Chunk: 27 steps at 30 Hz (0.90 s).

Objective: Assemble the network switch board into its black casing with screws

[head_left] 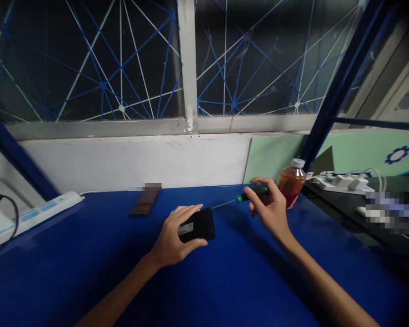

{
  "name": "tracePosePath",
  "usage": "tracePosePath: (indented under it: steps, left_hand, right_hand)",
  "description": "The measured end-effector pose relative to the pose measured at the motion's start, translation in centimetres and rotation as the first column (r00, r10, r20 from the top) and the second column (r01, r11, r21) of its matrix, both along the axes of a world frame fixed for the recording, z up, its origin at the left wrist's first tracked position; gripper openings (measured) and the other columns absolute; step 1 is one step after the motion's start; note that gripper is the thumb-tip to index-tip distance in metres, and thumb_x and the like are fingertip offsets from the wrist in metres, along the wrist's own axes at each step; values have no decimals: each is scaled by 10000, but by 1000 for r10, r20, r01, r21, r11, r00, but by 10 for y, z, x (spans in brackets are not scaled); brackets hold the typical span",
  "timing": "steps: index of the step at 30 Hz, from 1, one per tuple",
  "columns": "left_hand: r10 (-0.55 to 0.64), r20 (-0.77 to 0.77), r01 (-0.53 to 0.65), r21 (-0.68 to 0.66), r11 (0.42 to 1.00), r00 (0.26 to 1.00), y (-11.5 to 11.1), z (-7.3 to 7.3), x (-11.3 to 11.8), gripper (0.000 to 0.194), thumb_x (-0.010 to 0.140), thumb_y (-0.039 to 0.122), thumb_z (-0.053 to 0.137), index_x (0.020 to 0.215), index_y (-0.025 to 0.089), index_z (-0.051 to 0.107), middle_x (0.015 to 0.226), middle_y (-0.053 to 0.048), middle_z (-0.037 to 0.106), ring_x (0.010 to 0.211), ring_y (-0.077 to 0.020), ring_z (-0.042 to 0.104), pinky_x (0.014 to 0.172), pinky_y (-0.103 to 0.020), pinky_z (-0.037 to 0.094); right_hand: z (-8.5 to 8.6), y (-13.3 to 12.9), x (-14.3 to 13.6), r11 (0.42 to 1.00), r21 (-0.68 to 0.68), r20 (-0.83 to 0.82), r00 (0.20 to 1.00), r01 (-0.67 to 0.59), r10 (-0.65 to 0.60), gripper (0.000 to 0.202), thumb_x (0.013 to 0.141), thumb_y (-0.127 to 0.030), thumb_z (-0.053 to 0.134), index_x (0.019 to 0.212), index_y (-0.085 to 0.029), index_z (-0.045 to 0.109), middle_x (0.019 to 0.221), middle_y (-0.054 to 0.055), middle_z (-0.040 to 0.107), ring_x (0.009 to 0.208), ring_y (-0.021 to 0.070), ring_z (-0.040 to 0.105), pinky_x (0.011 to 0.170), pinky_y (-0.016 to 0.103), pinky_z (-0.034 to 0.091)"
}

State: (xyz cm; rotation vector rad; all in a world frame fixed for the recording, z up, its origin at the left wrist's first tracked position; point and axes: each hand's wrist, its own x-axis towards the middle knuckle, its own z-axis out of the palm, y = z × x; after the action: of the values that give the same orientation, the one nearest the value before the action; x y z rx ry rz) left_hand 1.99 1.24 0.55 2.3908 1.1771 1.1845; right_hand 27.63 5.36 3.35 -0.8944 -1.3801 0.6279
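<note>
My left hand (177, 236) grips a flat black box-shaped device (202, 226) by its two long sides, just above or on the blue table (197, 290). A pale label shows on the device's upper face. In my right hand (271, 206) is a screwdriver (255, 193) with a black and green handle, held between the thumb and fingers. Its thin shaft points left, and the tip meets or nearly meets the far right corner of the device. Several tiny dark bits, perhaps screws, lie on the table beside that corner (218, 211).
A dark flat object (146, 200), partly blurred, lies at the back left. A bottle of reddish drink (292, 181) stands behind my right hand. Power strips sit at the far left (37, 215) and right (344, 185). Blue frame posts flank the table, with a window behind.
</note>
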Motion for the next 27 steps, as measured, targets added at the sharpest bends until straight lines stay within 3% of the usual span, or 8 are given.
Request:
tracePosePath:
  steps: [2, 7, 13, 19, 27]
  left_hand:
    - [3, -2, -3, -5, 1000, 1000, 0, 0, 0, 700, 701, 394, 760, 1329, 261, 481, 1274, -106, 591, 1151, -324, 532, 984, -577, 399]
    - [15, -22, -15, 7, 1000, 1000, 0, 0, -1, 684, 702, 404, 755, 1317, 265, 490, 1266, -104, 594, 1140, -323, 534, 969, -564, 401]
    - [18, -142, -16, 12, 1000, 990, 3, -2, -3, 700, 718, 427, 738, 1347, 283, 465, 1251, -102, 603, 1147, -329, 529, 959, -551, 391]
    - [-3, -293, 10, 21, 1000, 956, 11, -13, -10, 704, 728, 443, 723, 1362, 308, 448, 1215, -89, 625, 1112, -341, 538, 947, -567, 365]
    - [-9, -355, 9, -1, 1000, 935, 11, -14, -9, 684, 739, 429, 700, 1363, 319, 444, 1195, -86, 622, 1091, -344, 542, 934, -579, 359]
  right_hand:
    - [0, -1, -1, 999, -2, 32, 998, 47, -47, 308, 858, -385, 604, 1103, -221, 516, 515, -73, 495, 357, 92, 472, 342, 210, 361]
    - [-4, 2, -2, 998, -1, -15, 998, -65, 65, 383, 848, -386, 613, 1165, -240, 456, 793, 0, 610, 425, 90, 545, 358, 211, 371]
    - [-7, 7, -1, 998, 21, -25, 998, 56, -55, 367, 820, -383, 655, 1104, -222, 487, 603, -66, 514, 393, 105, 525, 371, 223, 409]
    - [-11, 12, 9, 977, 81, 262, 942, 197, -211, 298, 861, -382, 602, 1083, -210, 503, 610, -26, 576, 488, 140, 576, 459, 247, 446]
    - [-24, 15, 4, 976, 96, 443, 870, 196, -218, 265, 880, -404, 554, 1050, -210, 496, 636, -22, 563, 466, 124, 528, 471, 242, 419]
